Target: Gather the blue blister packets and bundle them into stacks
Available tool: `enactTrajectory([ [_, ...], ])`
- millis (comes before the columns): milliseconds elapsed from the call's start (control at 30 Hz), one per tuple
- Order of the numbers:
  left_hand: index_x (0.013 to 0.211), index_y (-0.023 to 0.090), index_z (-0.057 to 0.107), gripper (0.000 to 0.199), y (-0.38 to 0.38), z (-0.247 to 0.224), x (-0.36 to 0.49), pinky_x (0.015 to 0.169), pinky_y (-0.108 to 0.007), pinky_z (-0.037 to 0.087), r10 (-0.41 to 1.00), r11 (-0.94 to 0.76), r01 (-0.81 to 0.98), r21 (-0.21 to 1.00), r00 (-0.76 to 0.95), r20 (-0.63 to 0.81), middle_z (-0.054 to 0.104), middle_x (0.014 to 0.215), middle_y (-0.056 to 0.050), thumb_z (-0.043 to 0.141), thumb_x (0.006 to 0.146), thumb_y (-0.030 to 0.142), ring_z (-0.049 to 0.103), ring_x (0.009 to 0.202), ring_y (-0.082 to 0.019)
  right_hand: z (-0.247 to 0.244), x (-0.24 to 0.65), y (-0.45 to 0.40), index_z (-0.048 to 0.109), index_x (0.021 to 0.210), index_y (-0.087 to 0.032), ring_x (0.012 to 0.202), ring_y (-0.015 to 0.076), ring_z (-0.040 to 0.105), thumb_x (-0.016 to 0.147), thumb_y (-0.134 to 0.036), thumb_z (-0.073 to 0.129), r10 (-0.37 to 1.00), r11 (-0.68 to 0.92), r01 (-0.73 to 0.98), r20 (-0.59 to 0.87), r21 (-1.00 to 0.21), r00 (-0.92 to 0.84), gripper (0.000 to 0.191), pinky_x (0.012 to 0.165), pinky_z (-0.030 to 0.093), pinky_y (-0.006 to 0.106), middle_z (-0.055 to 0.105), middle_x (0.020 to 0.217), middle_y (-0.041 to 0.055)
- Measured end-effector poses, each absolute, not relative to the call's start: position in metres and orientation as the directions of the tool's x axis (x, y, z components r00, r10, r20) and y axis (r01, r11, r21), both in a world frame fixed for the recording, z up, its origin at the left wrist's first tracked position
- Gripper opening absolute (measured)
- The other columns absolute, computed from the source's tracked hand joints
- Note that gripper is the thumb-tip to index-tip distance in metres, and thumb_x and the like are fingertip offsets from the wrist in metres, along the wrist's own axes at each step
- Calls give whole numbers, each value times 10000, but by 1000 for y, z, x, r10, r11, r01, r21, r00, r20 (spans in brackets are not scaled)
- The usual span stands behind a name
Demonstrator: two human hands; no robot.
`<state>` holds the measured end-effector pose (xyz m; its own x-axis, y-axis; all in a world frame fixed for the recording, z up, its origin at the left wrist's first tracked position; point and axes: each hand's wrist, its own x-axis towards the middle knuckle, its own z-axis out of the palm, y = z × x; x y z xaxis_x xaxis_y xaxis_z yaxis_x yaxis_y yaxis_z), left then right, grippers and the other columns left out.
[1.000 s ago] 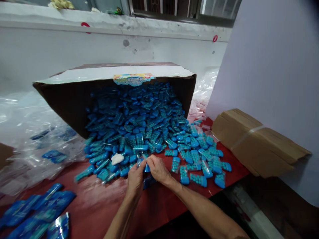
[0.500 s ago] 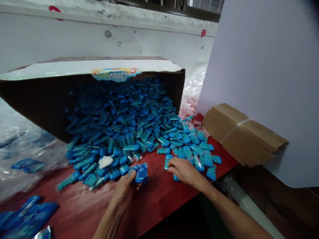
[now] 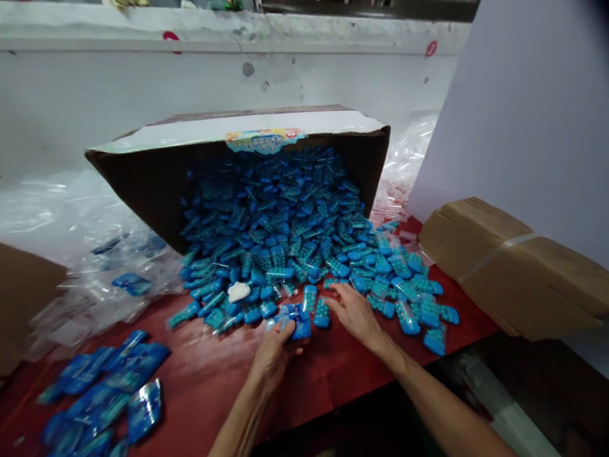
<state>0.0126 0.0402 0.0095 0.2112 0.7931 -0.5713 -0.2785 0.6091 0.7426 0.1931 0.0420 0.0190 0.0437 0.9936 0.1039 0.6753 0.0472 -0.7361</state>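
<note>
My left hand [image 3: 276, 352] is closed on a small shiny blue packet [image 3: 299, 321], its thumb on top. Just right of that packet, two small clear bottles with blue ends and teal pellets lie on the table: one bottle [image 3: 309, 298] farther back, the other bottle [image 3: 322, 313] nearer. My right hand [image 3: 354, 315] hovers at the nearer bottle's right side, thumb and fingers apart, with nothing seen between them. Beyond both hands spreads a big heap of the same bottles [image 3: 280, 254], spilling from a tipped cardboard box [image 3: 143, 184].
Several blue packets [image 3: 118, 387] lie on the red table [image 3: 200, 374] at left. Clear plastic bags [image 3: 90, 279] sit behind them. A white lump [image 3: 238, 291] rests on the heap. At right are a strapped bundle of flat cardboard [image 3: 514, 266] and a tall pale panel [image 3: 528, 127].
The view has swung left, showing more packets. My right hand has let go of a bottle, which now lies beside the blue packet, and its fingers have parted. My left hand keeps the packet.
</note>
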Motion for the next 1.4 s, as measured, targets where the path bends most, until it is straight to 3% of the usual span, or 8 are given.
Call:
enactTrajectory([
  [133, 864, 155, 542, 285, 40, 13, 12, 425, -203, 432, 800, 599, -256, 759, 218, -559, 631, 645, -8, 651, 616, 243, 592, 505, -131, 20, 152, 42, 472, 1057, -217, 681, 111, 536, 704, -194, 551, 991, 8, 185, -17, -983, -130, 363, 603, 414, 207, 569, 813, -22],
  [267, 775, 138, 583, 270, 47, 9, 8, 460, -204, 435, 800, 600, -244, 762, 173, -574, 611, 596, 10, 696, 557, 251, 559, 488, -105, 7, 144, 48, 469, 1041, -209, 572, 84, 490, 657, -144, 572, 1000, -13, 54, -13, -998, 4, 403, 545, 387, 187, 516, 654, -71],
  [567, 656, 141, 587, 208, 48, -7, 23, 498, -213, 415, 738, 664, -138, 735, 275, -616, 586, 531, 25, 699, 553, 285, 539, 501, -109, 17, 164, 26, 464, 1088, -217, 578, 102, 490, 768, -257, 512, 985, 47, 383, 106, -923, 134, 326, 576, 395, 207, 490, 603, -60],
  [667, 687, 150, 572, 199, 41, 0, 30, 472, -221, 404, 737, 666, -199, 719, 323, -593, 592, 544, 14, 673, 590, 292, 546, 499, -121, 24, 193, 0, 469, 1120, -227, 760, 147, 525, 820, -292, 440, 947, 159, 639, 300, -752, 118, 309, 737, 399, 271, 582, 783, 7],
  [767, 712, 148, 550, 197, 34, 8, 31, 448, -218, 396, 734, 673, -249, 696, 341, -587, 597, 555, -5, 658, 613, 279, 555, 502, -130, 11, 247, -35, 491, 1114, -201, 1037, 245, 415, 820, -363, 411, 812, -82, 864, 469, -498, 347, 345, 904, 279, 427, 521, 1067, 101],
  [933, 675, 160, 497, 193, 30, 9, 23, 420, -207, 377, 730, 684, -351, 640, 344, -591, 517, 444, 22, 630, 651, 299, 538, 463, -130, -44, 313, -57, 358, 1242, -156, 1176, 336, 249, 814, -470, 307, 729, -517, 813, 360, -268, 582, 533, 876, 251, 543, 394, 1214, 155],
  [1267, 686, 163, 491, 197, 24, 1, 8, 430, -199, 396, 720, 694, -380, 612, 343, -603, 530, 474, 10, 586, 691, 335, 560, 494, -132, -48, 297, -18, 294, 1283, -118, 1181, 348, 244, 820, -460, 282, 778, -539, 816, 249, -209, 577, 576, 843, 285, 543, 380, 1232, 181],
  [1400, 670, 162, 490, 196, 22, 0, 1, 435, -203, 407, 743, 668, -384, 638, 289, -604, 537, 480, 6, 597, 681, 326, 566, 506, -136, -18, 282, -24, 392, 1229, -158, 1166, 370, 258, 822, -420, 326, 743, -540, 825, 364, -168, 561, 489, 834, 263, 564, 354, 1260, 177],
])
